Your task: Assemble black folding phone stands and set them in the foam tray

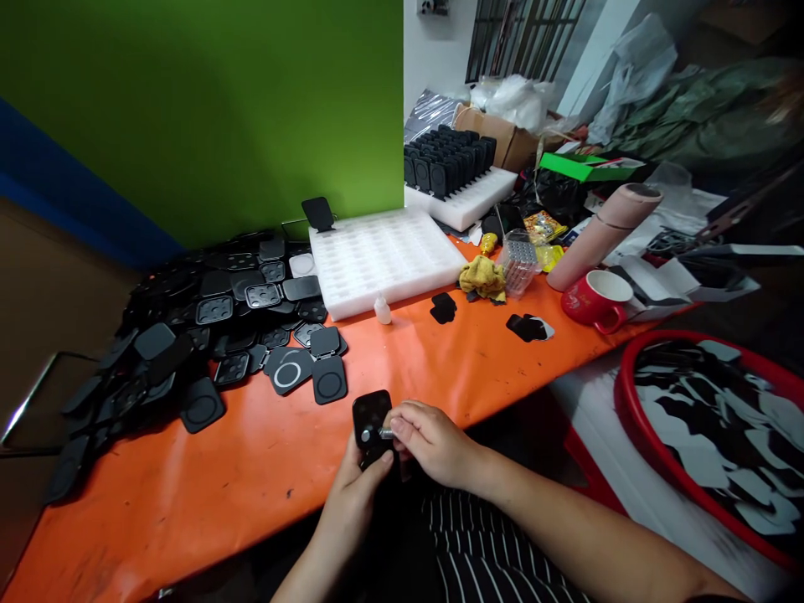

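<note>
Item: small black square part (370, 416), sitting upright at the near edge of the orange table (251, 469), flat face toward the camera. Left hand (358, 494) is clamping its lower end; right hand (430, 440) is pinching a silvery piece (384, 433) against its face.
</note>
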Tool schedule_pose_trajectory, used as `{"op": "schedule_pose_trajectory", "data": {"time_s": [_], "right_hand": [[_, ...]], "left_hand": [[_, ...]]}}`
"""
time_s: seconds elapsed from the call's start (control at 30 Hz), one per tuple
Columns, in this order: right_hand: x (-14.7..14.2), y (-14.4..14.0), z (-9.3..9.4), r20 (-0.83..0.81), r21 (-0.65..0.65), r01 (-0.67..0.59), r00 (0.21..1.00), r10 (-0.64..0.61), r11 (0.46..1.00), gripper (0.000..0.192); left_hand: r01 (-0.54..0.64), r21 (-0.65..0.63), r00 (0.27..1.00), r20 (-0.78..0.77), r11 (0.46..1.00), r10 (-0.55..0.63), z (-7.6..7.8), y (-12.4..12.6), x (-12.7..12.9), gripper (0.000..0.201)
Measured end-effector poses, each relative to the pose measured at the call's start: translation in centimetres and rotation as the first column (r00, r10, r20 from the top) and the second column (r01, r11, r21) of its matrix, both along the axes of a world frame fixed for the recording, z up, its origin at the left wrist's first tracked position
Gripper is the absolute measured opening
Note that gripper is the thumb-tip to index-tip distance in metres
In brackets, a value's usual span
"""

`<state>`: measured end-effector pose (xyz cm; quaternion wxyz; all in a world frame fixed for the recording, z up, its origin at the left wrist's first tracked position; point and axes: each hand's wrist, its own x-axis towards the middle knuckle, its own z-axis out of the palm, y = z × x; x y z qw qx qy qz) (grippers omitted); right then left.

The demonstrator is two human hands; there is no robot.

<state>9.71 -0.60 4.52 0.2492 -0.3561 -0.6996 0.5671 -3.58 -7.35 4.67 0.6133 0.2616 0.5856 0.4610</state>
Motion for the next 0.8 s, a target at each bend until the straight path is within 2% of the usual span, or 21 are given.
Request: {"op": "schedule_pose_trajectory", "data": {"time_s": [0.07, 0.13, 0.2, 0.27, 0.33, 0.4, 0.43, 0.5, 0.57, 0.6, 0.67, 0.73, 0.8], "right_hand": [[0.2, 0.0, -0.3, -0.111, -0.15, -0.014, 0.994, -0.003, 0.989, 0.03], [0.4, 0.0, -0.5, -0.168, -0.209, -0.022, 0.986, -0.014, 0.978, 0.032], [0.6, 0.0, -0.6, -0.189, -0.196, -0.036, 0.982, -0.002, 0.98, 0.033], [0.8, -0.1, -0.8, -0.214, -0.185, -0.062, 0.977, 0.022, 0.981, 0.036], [1.0, -0.2, -1.0, -0.23, -0.19, -0.075, 0.973, 0.03, 0.979, 0.037], [1.1, -0.3, -1.1, -0.218, -0.185, -0.059, 0.976, 0.017, 0.981, 0.036], [1.1, -0.4, -1.2, -0.208, -0.173, -0.049, 0.978, 0.012, 0.984, 0.035], [1.1, -0.5, -1.1, -0.18, -0.127, -0.028, 0.984, 0.005, 0.991, 0.033], [1.0, -0.6, -0.7, -0.12, -0.059, -0.008, 0.993, 0.001, 0.998, 0.029], [1.0, -0.6, -0.5, -0.077, -0.015, -0.003, 0.997, 0.002, 1.0, 0.027], [1.0, -0.4, 0.1, 0.021, 0.084, -0.011, 1.0, 0.009, 0.996, 0.024], [1.1, -0.2, 0.5, 0.108, 0.183, -0.043, 0.994, 0.024, 0.982, 0.023], [1.3, 0.0, 0.8, 0.178, 0.272, -0.084, 0.983, 0.036, 0.959, 0.022]], "left_hand": [[-0.027, -0.026, 0.997, 0.072, 0.999, 0.029, 0.0, -0.1, -0.2, 0.047], [-0.021, -0.031, 0.997, 0.077, 0.999, 0.023, -0.5, -0.1, -0.7, 0.046], [0.025, 0.016, 0.998, -0.065, 1.0, -0.024, -1.5, 0.3, -1.6, 0.045], [0.078, 0.076, 0.957, -0.286, 0.994, -0.054, -2.8, 0.9, -2.7, 0.042], [0.087, 0.105, 0.896, -0.442, 0.991, -0.032, -4.0, 1.7, -3.7, 0.042], [0.042, 0.115, 0.855, -0.518, 0.992, 0.024, -4.6, 2.5, -4.3, 0.053], [0.018, 0.142, 0.812, -0.58, 0.99, 0.068, -4.5, 2.8, -4.4, 0.062], [0.023, 0.239, 0.679, -0.717, 0.971, 0.16, -3.8, 3.0, -4.3, 0.07], [0.134, 0.313, 0.585, -0.791, 0.94, 0.18, -2.4, 2.9, -3.9, 0.055], [0.213, 0.32, 0.587, -0.797, 0.923, 0.14, -1.6, 2.8, -3.7, 0.044], [0.354, 0.305, 0.649, -0.761, 0.884, 0.002, -0.2, 2.5, -3.3, 0.029], [0.443, 0.299, 0.673, -0.734, 0.845, -0.093, 0.8, 2.2, -3.0, 0.027], [0.488, 0.3, 0.662, -0.739, 0.819, -0.124, 1.4, 2.0, -2.8, 0.026]]}}
